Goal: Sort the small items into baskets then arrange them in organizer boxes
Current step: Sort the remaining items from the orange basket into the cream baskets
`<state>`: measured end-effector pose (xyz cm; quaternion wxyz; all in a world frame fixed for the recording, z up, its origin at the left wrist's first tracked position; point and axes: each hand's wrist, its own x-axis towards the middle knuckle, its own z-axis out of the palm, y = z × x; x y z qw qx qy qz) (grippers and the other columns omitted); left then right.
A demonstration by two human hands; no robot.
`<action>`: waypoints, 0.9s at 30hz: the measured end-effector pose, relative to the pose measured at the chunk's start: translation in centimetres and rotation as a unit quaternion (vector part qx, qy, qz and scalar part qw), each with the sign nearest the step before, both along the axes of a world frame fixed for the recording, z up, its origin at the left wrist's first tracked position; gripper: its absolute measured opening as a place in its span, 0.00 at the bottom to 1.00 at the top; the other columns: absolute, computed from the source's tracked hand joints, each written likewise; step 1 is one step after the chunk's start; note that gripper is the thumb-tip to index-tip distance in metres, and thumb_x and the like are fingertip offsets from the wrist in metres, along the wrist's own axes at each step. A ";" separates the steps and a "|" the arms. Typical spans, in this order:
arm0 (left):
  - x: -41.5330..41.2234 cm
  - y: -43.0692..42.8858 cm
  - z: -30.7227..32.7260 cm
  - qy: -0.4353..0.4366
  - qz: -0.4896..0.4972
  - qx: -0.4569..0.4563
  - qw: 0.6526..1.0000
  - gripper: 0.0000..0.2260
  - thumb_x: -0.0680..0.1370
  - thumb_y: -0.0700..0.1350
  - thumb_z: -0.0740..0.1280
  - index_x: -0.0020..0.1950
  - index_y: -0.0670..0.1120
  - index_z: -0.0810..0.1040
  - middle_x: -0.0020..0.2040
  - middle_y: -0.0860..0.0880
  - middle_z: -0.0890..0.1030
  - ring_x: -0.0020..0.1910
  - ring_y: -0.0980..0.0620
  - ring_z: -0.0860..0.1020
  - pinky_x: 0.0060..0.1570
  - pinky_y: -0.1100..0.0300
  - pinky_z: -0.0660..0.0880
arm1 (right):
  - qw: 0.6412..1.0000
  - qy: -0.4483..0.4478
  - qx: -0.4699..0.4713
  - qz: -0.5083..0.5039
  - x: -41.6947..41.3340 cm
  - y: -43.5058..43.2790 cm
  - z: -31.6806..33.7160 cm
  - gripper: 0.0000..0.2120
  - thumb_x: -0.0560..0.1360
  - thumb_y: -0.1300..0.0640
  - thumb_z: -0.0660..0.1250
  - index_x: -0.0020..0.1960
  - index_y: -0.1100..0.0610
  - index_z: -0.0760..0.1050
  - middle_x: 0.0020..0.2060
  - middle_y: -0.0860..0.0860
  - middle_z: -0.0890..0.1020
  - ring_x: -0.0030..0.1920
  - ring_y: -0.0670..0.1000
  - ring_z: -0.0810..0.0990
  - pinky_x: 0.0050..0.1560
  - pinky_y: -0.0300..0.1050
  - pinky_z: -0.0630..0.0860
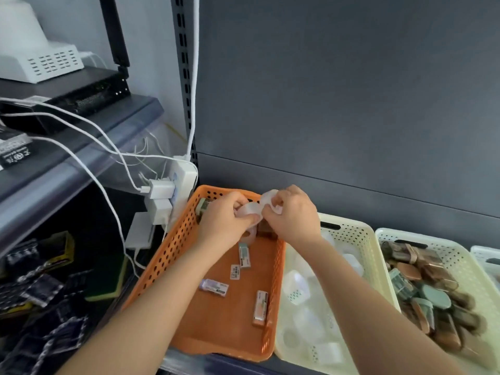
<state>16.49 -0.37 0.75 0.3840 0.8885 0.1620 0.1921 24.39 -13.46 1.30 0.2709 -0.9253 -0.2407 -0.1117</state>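
Over the far end of the orange basket [173, 255], my left hand [226, 221] and my right hand [293, 212] meet. Each grips a clear plastic item: the left holds one [250, 211] between thumb and fingers, the right curls round another [269, 197]. The two pieces touch between the hands. Several small labelled boxes [244, 256] lie on the orange basket's floor, with a brown item [266, 231] under my right wrist. A cream basket [351, 234] to the right holds white translucent items. A second cream basket [460, 263] holds brown and green items.
A white power strip [181, 185] with plugged chargers and cables hangs just left of the orange basket. A grey shelf [81, 147] at left carries black and white devices. Dark packets [40, 293] lie below it. A dark back panel [351, 104] stands behind the baskets.
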 end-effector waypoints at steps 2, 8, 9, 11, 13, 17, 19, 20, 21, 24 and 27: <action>0.8 -2.3 0.7 -0.018 -0.018 -0.001 1.000 0.11 0.69 0.53 0.74 0.45 0.54 0.75 0.38 0.61 0.75 0.37 0.63 0.73 0.32 0.64 0.65 | 0.999 -0.003 0.005 -0.032 0.6 -2.4 0.8 0.10 0.71 0.51 0.67 0.45 0.58 0.79 0.42 0.50 0.74 0.43 0.52 0.73 0.38 0.42 0.65; 2.3 -8.4 -0.2 0.047 -0.124 0.140 0.981 0.11 0.76 0.50 0.67 0.59 0.55 0.76 0.52 0.54 0.80 0.52 0.50 0.76 0.39 0.62 0.69 | 0.989 0.048 -0.092 -0.109 1.1 -10.0 1.2 0.09 0.72 0.53 0.65 0.40 0.57 0.80 0.40 0.53 0.77 0.43 0.56 0.76 0.38 0.43 0.70; 2.4 -9.0 -0.5 0.075 -0.144 0.191 0.968 0.12 0.78 0.48 0.64 0.61 0.55 0.76 0.54 0.52 0.79 0.56 0.48 0.75 0.46 0.58 0.69 | 0.981 0.083 -0.137 -0.112 1.2 -11.0 1.0 0.10 0.72 0.53 0.64 0.39 0.57 0.79 0.38 0.53 0.77 0.43 0.57 0.76 0.38 0.43 0.70; 2.6 -9.8 -0.8 0.133 -0.170 0.251 0.944 0.16 0.77 0.40 0.58 0.61 0.53 0.76 0.59 0.51 0.77 0.64 0.45 0.69 0.60 0.49 0.61 | 0.956 0.158 -0.227 -0.094 1.1 -12.2 0.4 0.11 0.74 0.50 0.62 0.43 0.56 0.79 0.42 0.52 0.80 0.45 0.56 0.77 0.41 0.43 0.73; 2.7 -10.1 -1.1 0.163 -0.177 0.298 0.924 0.23 0.74 0.33 0.55 0.65 0.50 0.74 0.70 0.51 0.70 0.74 0.46 0.57 0.69 0.41 0.48 | 0.942 0.199 -0.258 -0.078 0.9 -12.9 -0.4 0.13 0.76 0.49 0.61 0.50 0.56 0.79 0.49 0.51 0.81 0.51 0.55 0.78 0.47 0.45 0.75; 2.8 -9.8 -1.7 0.183 -0.204 0.317 0.908 0.27 0.76 0.34 0.55 0.75 0.46 0.61 0.79 0.51 0.52 0.77 0.48 0.44 0.72 0.40 0.45 | 0.965 0.123 -0.216 -0.083 0.3 -12.5 -0.7 0.12 0.77 0.50 0.60 0.45 0.56 0.79 0.46 0.52 0.82 0.50 0.56 0.79 0.45 0.44 0.75; 2.5 -9.1 -1.7 0.147 -0.197 0.269 0.931 0.24 0.79 0.39 0.56 0.76 0.47 0.61 0.78 0.51 0.55 0.77 0.51 0.48 0.72 0.46 0.53 | 0.979 0.046 -0.191 -0.061 0.1 -11.4 -0.4 0.13 0.77 0.50 0.60 0.44 0.55 0.80 0.44 0.51 0.82 0.49 0.55 0.78 0.43 0.44 0.73; 2.4 -8.5 -1.7 0.117 -0.182 0.251 0.944 0.22 0.80 0.41 0.57 0.75 0.47 0.63 0.77 0.51 0.59 0.76 0.52 0.51 0.71 0.48 0.57 | 0.984 0.019 -0.172 -0.050 -0.1 -10.5 -0.2 0.12 0.77 0.50 0.60 0.44 0.55 0.80 0.43 0.51 0.82 0.48 0.54 0.77 0.41 0.44 0.72; 2.2 -7.7 -1.7 0.091 -0.160 0.239 0.953 0.21 0.80 0.42 0.58 0.74 0.48 0.66 0.75 0.52 0.63 0.75 0.52 0.55 0.70 0.48 0.60 | 0.987 0.001 -0.155 -0.037 -0.2 -9.6 0.0 0.12 0.77 0.51 0.60 0.44 0.55 0.80 0.43 0.51 0.81 0.49 0.54 0.77 0.39 0.44 0.70; 1.6 -4.6 -1.9 0.076 -0.100 0.244 0.962 0.17 0.79 0.45 0.62 0.68 0.48 0.73 0.68 0.51 0.71 0.69 0.50 0.65 0.66 0.49 0.67 | 0.991 -0.001 -0.131 0.028 -0.6 -6.4 0.4 0.12 0.77 0.52 0.61 0.46 0.55 0.81 0.45 0.51 0.81 0.51 0.53 0.75 0.44 0.46 0.74; 1.0 -1.4 -2.4 0.121 -0.061 0.283 0.950 0.19 0.76 0.41 0.65 0.68 0.47 0.73 0.67 0.49 0.73 0.67 0.49 0.67 0.66 0.52 0.68 | 0.982 0.002 -0.158 0.099 -1.1 -2.9 0.4 0.11 0.76 0.53 0.62 0.49 0.53 0.82 0.47 0.51 0.82 0.53 0.53 0.75 0.50 0.47 0.75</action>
